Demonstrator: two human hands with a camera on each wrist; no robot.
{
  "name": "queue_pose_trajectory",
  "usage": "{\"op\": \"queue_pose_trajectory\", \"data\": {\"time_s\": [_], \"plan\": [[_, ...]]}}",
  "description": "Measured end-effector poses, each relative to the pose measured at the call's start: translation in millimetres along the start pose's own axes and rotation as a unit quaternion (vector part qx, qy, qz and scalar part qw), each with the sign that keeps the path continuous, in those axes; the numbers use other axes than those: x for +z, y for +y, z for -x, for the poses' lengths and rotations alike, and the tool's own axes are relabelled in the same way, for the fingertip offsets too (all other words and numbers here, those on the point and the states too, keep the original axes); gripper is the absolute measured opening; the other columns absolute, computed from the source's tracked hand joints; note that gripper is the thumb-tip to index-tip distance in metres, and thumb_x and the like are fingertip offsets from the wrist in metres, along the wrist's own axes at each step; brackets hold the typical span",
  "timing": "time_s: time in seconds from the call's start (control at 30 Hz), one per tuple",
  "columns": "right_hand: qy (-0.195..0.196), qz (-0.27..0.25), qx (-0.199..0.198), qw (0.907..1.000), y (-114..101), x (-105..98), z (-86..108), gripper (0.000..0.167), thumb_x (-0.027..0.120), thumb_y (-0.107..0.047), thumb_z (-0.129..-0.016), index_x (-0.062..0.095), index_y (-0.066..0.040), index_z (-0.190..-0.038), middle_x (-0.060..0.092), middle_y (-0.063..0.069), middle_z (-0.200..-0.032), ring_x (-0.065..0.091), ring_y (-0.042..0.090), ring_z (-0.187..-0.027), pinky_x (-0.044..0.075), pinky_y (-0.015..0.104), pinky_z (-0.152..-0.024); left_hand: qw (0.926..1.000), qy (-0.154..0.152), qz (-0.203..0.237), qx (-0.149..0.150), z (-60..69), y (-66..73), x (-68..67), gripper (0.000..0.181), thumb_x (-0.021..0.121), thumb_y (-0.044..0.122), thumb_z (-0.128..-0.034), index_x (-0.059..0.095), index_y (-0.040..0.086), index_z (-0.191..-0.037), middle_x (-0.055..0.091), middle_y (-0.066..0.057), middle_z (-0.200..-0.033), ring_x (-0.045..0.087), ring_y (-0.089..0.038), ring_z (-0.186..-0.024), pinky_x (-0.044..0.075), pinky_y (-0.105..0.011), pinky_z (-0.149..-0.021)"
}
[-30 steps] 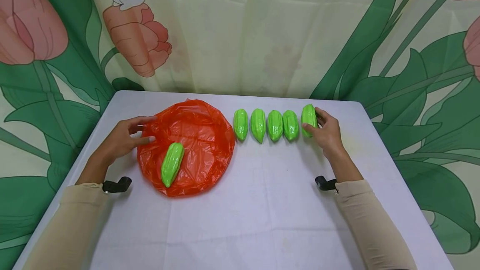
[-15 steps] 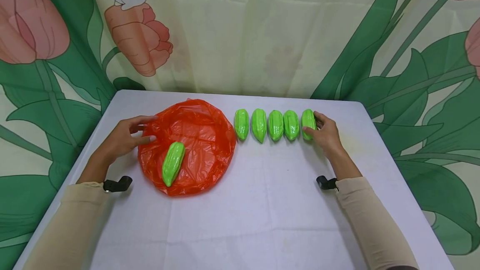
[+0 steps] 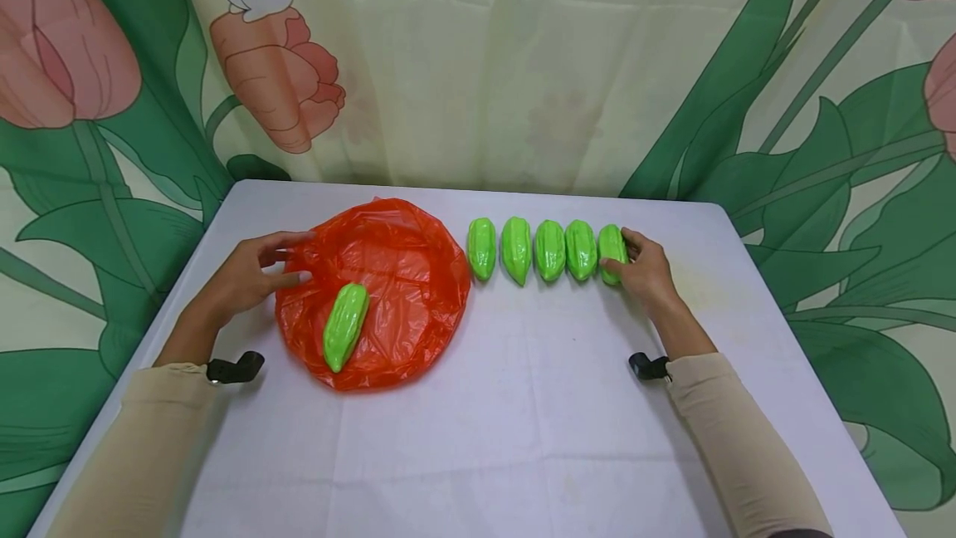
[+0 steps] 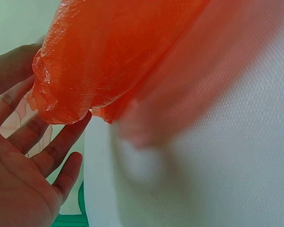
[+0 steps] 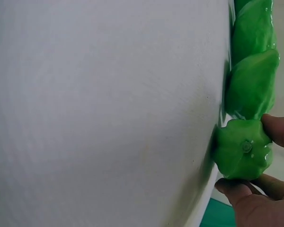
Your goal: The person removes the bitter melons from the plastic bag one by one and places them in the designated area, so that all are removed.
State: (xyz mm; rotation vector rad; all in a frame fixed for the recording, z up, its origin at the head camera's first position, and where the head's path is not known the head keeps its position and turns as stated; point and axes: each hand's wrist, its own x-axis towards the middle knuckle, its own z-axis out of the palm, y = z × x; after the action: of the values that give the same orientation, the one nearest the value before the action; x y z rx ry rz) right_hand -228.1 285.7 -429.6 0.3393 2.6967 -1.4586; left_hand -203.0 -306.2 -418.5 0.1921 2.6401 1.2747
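Observation:
My right hand [image 3: 646, 266] grips a glossy green star fruit [image 3: 612, 252] between thumb and fingers, at the right end of a row on the table. In the right wrist view its lobed stem end [image 5: 246, 147] faces me, close beside its neighbour [image 5: 253, 85]. My left hand [image 3: 242, 276] touches the left rim of a round, spread red plastic bag [image 3: 411, 305]. The left wrist view shows its fingers [image 4: 61, 146] fairly straight and spread against the crumpled bag edge [image 4: 61, 94]. Another star fruit [image 3: 346, 327] lies tilted on the bag's lower left part.
Several more star fruits, such as the leftmost one [image 3: 481, 249], stand in line between the bag and my right hand. A white cloth covers the table [image 3: 478, 438]. Behind it hangs a printed curtain [image 3: 478, 65]. Each wrist wears a black camera mount [image 3: 236, 368].
My right hand has lowered the star fruit and drawn it slightly nearer and leftward, into line with the row. My left hand and the bag have stayed still.

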Motion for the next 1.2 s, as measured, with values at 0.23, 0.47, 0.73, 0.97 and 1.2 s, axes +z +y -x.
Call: {"op": "queue_pose_trajectory", "data": {"time_s": [0.23, 0.47, 0.73, 0.97, 1.2], "plan": [[0.002, 0.008, -0.003, 1.0000, 1, 0, -0.1, 0.082, 0.069, -0.005, -0.101, 0.023, -0.002, -0.168, 0.031, 0.023, -0.172, 0.033, 0.041, -0.160, 0.034, 0.050, -0.129, 1.0000, -0.003, 0.001, -0.005, -0.7, -0.4, 0.6, 0.076, 0.079, 0.022, -0.0967, 0.043, 0.015, -0.163, 0.044, -0.022, -0.165, 0.038, -0.052, -0.147, 0.063, -0.055, -0.096], [0.011, 0.000, -0.011, 0.9999, -1, -2, 2.8, 0.085, 0.069, -0.006, -0.101, 0.019, -0.003, -0.169, 0.023, 0.019, -0.176, 0.024, 0.037, -0.164, 0.029, 0.047, -0.132, 1.0000, -0.001, 0.001, -0.004, -1.2, 0.3, 1.6, 0.076, 0.079, 0.020, -0.0965, 0.043, 0.015, -0.164, 0.043, -0.023, -0.165, 0.039, -0.052, -0.147, 0.063, -0.056, -0.096], [0.048, 0.002, -0.037, 0.9982, -12, 1, 10.7, 0.088, 0.072, -0.006, -0.100, 0.020, -0.008, -0.170, 0.025, 0.015, -0.176, 0.023, 0.032, -0.165, 0.028, 0.044, -0.132, 0.9999, -0.001, 0.001, -0.010, -1.7, -0.4, 2.8, 0.077, 0.079, 0.021, -0.0969, 0.042, 0.015, -0.164, 0.043, -0.023, -0.166, 0.038, -0.051, -0.148, 0.063, -0.056, -0.096], [0.063, 0.001, -0.062, 0.9961, -28, 15, 19.6, 0.090, 0.075, -0.010, -0.098, 0.021, -0.012, -0.171, 0.027, 0.011, -0.176, 0.026, 0.030, -0.164, 0.029, 0.043, -0.132, 1.0000, 0.002, 0.001, -0.005, 0.0, 0.9, 2.2, 0.076, 0.079, 0.022, -0.0966, 0.043, 0.015, -0.163, 0.043, -0.023, -0.165, 0.039, -0.051, -0.147, 0.064, -0.053, -0.095], [0.056, -0.015, -0.097, 0.9936, -43, 35, 28.9, 0.091, 0.078, -0.013, -0.098, 0.024, -0.016, -0.171, 0.029, 0.009, -0.176, 0.027, 0.027, -0.164, 0.030, 0.041, -0.132, 1.0000, 0.004, -0.003, -0.004, 0.1, 1.3, 1.9, 0.077, 0.080, 0.021, -0.0961, 0.043, 0.014, -0.163, 0.044, -0.023, -0.165, 0.039, -0.051, -0.147, 0.064, -0.053, -0.094]]}}
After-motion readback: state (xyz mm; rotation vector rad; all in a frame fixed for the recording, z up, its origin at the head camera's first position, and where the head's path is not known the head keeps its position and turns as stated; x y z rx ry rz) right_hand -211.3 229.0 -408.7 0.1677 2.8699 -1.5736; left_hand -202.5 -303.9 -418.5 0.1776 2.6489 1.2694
